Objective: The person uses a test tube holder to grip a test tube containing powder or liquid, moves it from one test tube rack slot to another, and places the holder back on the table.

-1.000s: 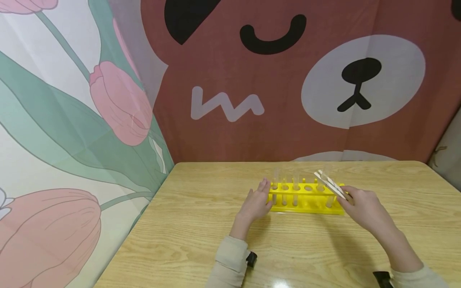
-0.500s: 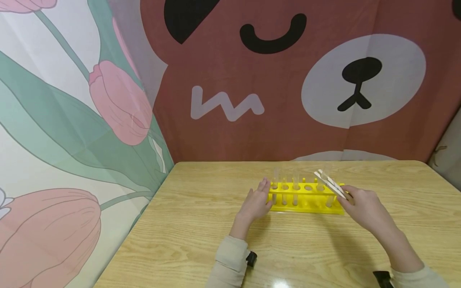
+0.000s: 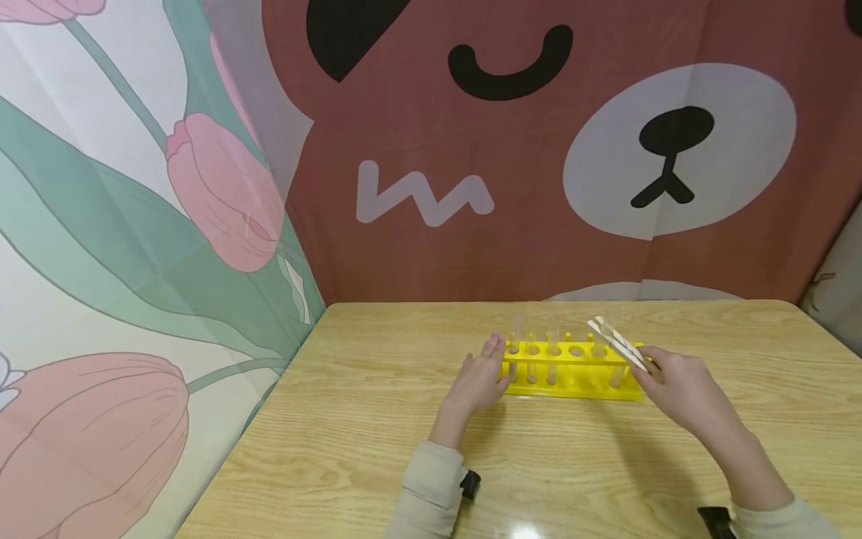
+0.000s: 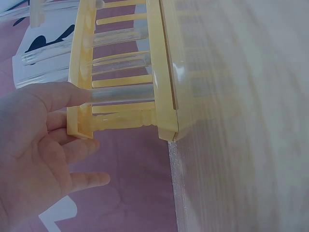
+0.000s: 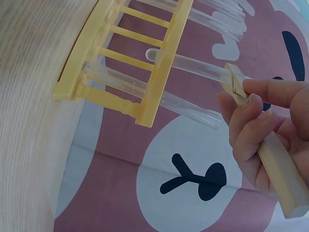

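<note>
Left hand (image 3: pixel 474 382): its grip is clamped on the left end of a yellow rack (image 3: pixel 575 390), thumb on one side, fingers on the other.
Right hand (image 3: pixel 687 389): its grip is clamped around a wooden clamp (image 5: pixel 284 176), which pinches a clear test tube (image 5: pixel 198 66).
Held tube: tilted in the right wrist view, its rounded tip just past the rack's upper plate.
Rack: upright on the wood-grain worktop (image 3: pixel 337 442), between the two hands.
Racked glassware: three clear tubes (image 3: pixel 552 372) stand near the left hand; an end tube (image 5: pixel 190 109) fills the far-right hole.
Sleeves (image 3: pixel 431 479): beige, above black wrist straps (image 3: pixel 470 485).
Backdrop (image 3: pixel 417 262): a reddish-brown cartoon face beside pink tulips (image 3: pixel 225 195).
</note>
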### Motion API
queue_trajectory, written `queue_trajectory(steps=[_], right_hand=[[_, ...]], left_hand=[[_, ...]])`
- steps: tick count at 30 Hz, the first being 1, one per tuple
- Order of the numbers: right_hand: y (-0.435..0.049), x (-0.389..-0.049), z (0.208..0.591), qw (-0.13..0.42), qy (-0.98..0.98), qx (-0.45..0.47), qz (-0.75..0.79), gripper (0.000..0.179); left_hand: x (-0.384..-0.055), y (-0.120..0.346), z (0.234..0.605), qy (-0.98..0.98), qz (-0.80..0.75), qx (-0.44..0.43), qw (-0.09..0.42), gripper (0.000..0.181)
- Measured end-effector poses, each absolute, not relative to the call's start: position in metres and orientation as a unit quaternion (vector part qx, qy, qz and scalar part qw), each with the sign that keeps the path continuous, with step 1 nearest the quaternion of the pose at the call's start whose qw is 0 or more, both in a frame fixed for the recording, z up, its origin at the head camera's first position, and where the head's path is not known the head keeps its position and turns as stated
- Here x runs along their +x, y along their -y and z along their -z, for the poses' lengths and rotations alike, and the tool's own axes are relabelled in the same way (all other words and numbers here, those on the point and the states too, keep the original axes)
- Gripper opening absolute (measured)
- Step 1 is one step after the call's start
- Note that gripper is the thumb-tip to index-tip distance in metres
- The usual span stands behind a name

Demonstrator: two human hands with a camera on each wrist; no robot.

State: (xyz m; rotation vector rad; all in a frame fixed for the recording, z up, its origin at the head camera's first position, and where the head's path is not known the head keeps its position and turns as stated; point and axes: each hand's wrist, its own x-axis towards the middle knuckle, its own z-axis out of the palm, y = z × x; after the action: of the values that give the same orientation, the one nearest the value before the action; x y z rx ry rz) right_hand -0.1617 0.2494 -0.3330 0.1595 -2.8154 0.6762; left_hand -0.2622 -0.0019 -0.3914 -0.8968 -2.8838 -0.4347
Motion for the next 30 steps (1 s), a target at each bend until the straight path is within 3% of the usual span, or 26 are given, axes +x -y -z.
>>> queue_trajectory(steps=[30], right_hand=[[-0.2492, -0.158, 0.3301, 0.129, 0.962, 0.056, -0.233, 0.037]], left_hand=[[-0.2625, 0.0012, 0.3917, 0.944, 0.149, -0.291, 0.043, 0.061]])
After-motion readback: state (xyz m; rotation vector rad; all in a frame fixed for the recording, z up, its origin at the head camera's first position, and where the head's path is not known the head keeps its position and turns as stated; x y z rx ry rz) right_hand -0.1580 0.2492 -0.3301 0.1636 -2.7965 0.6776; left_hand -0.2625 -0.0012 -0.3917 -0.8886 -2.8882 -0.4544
